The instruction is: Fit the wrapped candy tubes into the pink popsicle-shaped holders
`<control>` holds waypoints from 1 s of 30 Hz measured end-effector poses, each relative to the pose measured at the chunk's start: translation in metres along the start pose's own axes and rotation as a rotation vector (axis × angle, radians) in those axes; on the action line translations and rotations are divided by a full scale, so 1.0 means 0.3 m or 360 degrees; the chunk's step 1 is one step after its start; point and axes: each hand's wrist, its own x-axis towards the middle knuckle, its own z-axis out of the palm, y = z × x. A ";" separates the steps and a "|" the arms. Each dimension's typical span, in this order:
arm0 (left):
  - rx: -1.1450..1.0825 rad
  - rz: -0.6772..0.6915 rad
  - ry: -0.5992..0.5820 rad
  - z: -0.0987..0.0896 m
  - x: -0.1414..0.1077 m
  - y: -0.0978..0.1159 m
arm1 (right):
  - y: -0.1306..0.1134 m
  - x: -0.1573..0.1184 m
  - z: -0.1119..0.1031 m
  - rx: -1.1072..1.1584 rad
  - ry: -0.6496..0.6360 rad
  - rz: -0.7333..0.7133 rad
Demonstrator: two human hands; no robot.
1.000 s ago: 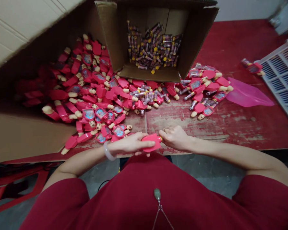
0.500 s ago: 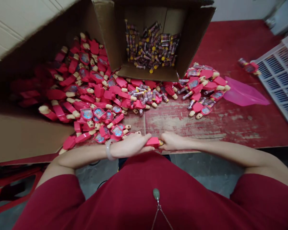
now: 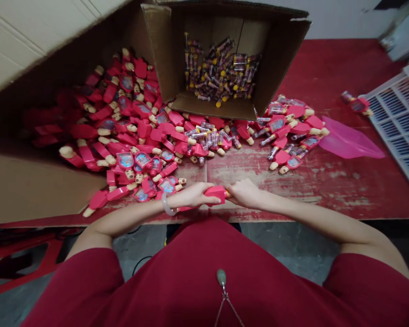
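Above the table's front edge, my left hand [image 3: 192, 195] is closed around a pink plastic toy case [image 3: 215, 194]. My right hand [image 3: 246, 193] pinches at the case's right end, where a bit of a small yellow-ended tube [image 3: 227, 194] shows between the fingers; most of this tube is hidden. Left of my hands lies a heap of similar pink cases [image 3: 125, 160], many with beige stick-like ends and some with picture windows. Several loose clear tubes [image 3: 209, 136] rest on the heap, beyond my hands.
A cardboard box [image 3: 211, 109] holding many yellow-ended tubes stands at the back. Another large carton [image 3: 37, 190] opens around the heap at left. On the red table [image 3: 330, 181] are a smaller pile [image 3: 282, 129], a pink translucent sheet [image 3: 351, 138] and a white plastic crate [image 3: 400, 141].
My view has shifted slightly. My hands have turned a little around the pink case, and less of the tube's yellow end shows between case and right fingers.
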 end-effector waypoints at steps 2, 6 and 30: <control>0.0328 0.0075 0.0136 0.032 -0.003 -0.003 | 0.019 0.013 0.006 0.0379 -0.0333 0.0016; 0.0812 0.0249 0.0108 0.082 0.015 0.004 | 0.067 0.035 0.070 0.1361 -0.1111 0.0088; 0.0056 -0.0200 0.0794 0.115 0.206 -0.245 | 0.087 0.338 0.244 0.3025 0.0006 0.0721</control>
